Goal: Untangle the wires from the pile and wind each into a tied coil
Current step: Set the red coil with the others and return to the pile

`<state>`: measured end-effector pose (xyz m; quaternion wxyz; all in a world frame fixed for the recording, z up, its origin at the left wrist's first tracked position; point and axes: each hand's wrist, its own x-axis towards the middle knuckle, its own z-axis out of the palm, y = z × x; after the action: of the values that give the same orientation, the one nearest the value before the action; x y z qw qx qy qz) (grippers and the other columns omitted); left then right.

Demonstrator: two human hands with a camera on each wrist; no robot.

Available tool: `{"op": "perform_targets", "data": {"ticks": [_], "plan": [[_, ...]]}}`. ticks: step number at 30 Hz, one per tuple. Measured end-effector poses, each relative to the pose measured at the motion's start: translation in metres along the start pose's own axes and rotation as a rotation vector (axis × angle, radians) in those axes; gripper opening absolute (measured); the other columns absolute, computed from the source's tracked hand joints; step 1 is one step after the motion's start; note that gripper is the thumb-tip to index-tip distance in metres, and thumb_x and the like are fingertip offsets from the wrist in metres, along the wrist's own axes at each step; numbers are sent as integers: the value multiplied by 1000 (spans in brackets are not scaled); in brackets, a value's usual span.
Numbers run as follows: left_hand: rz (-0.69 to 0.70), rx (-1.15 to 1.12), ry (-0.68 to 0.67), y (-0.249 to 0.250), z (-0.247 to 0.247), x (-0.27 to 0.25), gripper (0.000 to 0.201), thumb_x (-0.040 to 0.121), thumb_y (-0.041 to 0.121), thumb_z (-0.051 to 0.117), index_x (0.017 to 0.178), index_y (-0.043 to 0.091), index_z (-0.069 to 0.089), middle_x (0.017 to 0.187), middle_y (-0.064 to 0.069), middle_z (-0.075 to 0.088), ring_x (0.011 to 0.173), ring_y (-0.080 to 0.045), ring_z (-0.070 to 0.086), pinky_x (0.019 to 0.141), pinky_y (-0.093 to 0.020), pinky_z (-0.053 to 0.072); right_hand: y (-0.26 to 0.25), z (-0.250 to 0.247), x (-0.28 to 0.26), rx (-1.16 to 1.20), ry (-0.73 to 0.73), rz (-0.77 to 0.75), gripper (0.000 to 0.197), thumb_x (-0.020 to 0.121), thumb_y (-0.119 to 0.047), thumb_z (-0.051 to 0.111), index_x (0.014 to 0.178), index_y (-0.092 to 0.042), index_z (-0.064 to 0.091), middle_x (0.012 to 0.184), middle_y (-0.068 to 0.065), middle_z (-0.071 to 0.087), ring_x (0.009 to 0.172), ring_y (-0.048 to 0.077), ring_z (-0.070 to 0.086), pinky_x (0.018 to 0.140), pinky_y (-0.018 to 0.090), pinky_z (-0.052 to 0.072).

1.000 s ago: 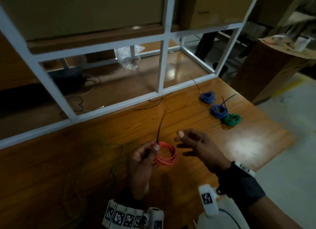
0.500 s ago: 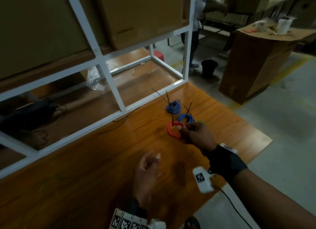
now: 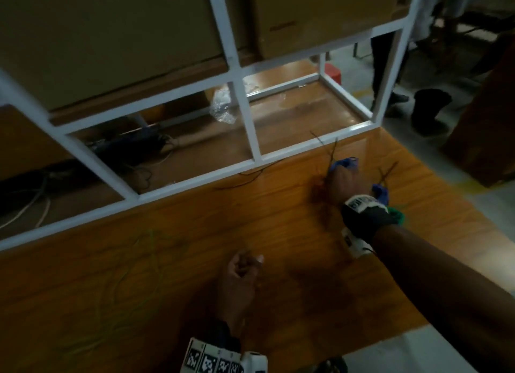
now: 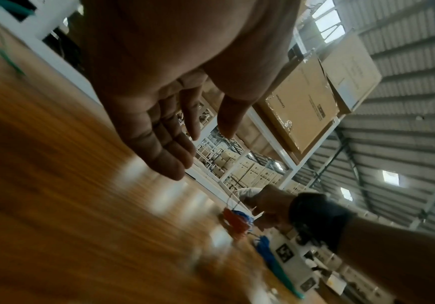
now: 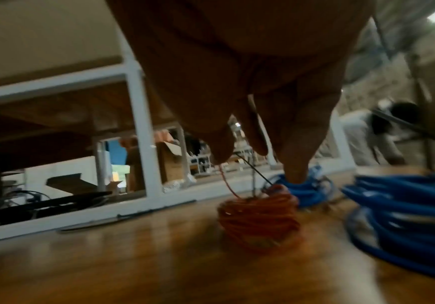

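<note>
The red wire coil (image 5: 258, 214) with a black tie sticking up sits on the wooden table (image 3: 278, 233), beside two blue coils (image 5: 403, 216) (image 3: 345, 162). My right hand (image 5: 258, 162) hovers just over it with fingers pointing down and apart, not wrapped round it. In the head view the right hand (image 3: 334, 177) hides most of the red coil (image 3: 317, 190). A green coil (image 3: 397, 213) lies by my right wrist. My left hand (image 3: 250, 261) (image 4: 200, 139) hangs loosely curled and holds nothing. Loose green wire (image 3: 139, 275) sprawls at the left.
A white metal rack frame (image 3: 195, 177) borders the table's far side, with cardboard boxes (image 3: 125, 38) on its shelf and cables underneath. A loose black tie (image 3: 245, 180) lies by the frame. The table's right edge (image 3: 457, 205) is close to the coils. A person (image 3: 390, 52) stands beyond.
My left hand let go of the red coil. My right hand carried it right to the blue coils and lowered it onto the table. My head turned right.
</note>
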<state>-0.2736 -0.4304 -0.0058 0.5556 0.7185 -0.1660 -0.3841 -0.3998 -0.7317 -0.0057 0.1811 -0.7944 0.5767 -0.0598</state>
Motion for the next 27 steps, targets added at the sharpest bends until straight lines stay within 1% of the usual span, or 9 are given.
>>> {"op": "perform_targets", "data": {"ticks": [3,6,8,12,14,17,21,23,27], "plan": [[-5,26,13,-7,-14,-1,31,88,30,72,118,30,65,101,-1,70,86,-15,66,69,-28,55,-25,5,-37,32,76,-57,19,99,-30,57,87,-15,56,80,10,62,66,30,62,59,33,45],[30,75,66,-11,-40,-3,23,89,33,71,111,31,68,99,1,73,89,-15,69,73,-29,58,-58,36,-85,140,-93,-281,17,99,-34,62,95,-18,66,92,10,72,71,24,66,61,32,49],[46,72,117,-14,-64,-5,23,84,45,73,104,36,71,96,4,74,88,-14,69,74,-32,58,-85,58,-120,220,-213,-414,20,98,-34,66,109,-19,72,100,7,76,75,20,69,64,31,52],[64,97,243,-22,-130,-16,48,63,75,73,99,43,73,87,5,74,81,-17,69,70,-37,57,-145,90,-169,303,-373,-561,6,97,-32,67,96,-32,73,91,-5,76,64,13,68,59,43,57],[131,95,304,-16,-170,-25,35,73,62,76,98,37,75,82,1,75,76,-19,70,64,-33,56,-174,103,-184,340,-415,-592,8,98,-29,66,96,-29,74,93,-6,76,69,15,71,64,45,59],[209,122,364,-7,-239,-33,21,81,39,72,99,28,74,78,2,74,73,-13,70,59,-24,50,-217,123,-193,340,-446,-636,13,99,-28,65,108,-30,74,102,-11,74,70,7,69,56,27,54],[180,236,377,-19,-337,-28,12,87,32,73,99,33,74,81,7,75,74,-28,69,60,-43,54,-282,156,-214,281,-487,-699,24,98,-30,64,122,-31,70,118,-10,72,59,-3,64,50,12,42],[167,224,405,-29,-379,-22,12,87,30,73,98,33,75,82,5,75,75,-33,69,59,-46,56,-311,176,-229,200,-503,-758,30,96,-31,67,126,-33,67,125,-9,68,74,-6,66,61,9,44],[99,50,487,-50,-448,-18,15,94,18,65,101,27,74,89,-1,75,81,-25,69,63,-32,55,-355,219,-256,-48,-545,-825,39,97,-43,64,131,-24,66,126,-1,67,106,22,69,82,33,54]]}}
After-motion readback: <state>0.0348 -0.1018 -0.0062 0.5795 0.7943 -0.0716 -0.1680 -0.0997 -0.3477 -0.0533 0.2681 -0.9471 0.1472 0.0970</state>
